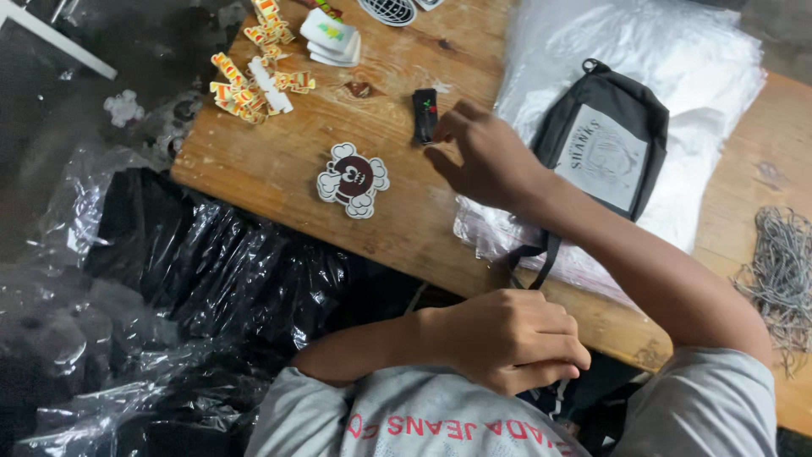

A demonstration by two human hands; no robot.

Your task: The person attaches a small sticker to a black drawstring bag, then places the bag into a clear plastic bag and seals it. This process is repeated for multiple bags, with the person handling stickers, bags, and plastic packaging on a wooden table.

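Observation:
My right hand [482, 152] reaches across the wooden table [279, 161], and its fingertips pinch the near end of a small black tag [425, 112]. Just right of that hand, a black pouch bag [605, 135] with a grey printed panel lies on a stack of clear plastic bags [660, 51]. The bag's black strap [541, 258] hangs over the table's near edge and runs down into my left hand [512, 338]. That hand is closed in a fist over my lap, just below the table edge, in front of my grey shirt.
A brown and white cartoon sticker [353, 179] lies left of the tag. Colourful stickers [249, 85] and white cards [334, 38] sit at the far left corner. A bundle of grey strings [782, 262] lies at the right. Black goods in crinkled clear plastic [169, 279] fill the floor on the left.

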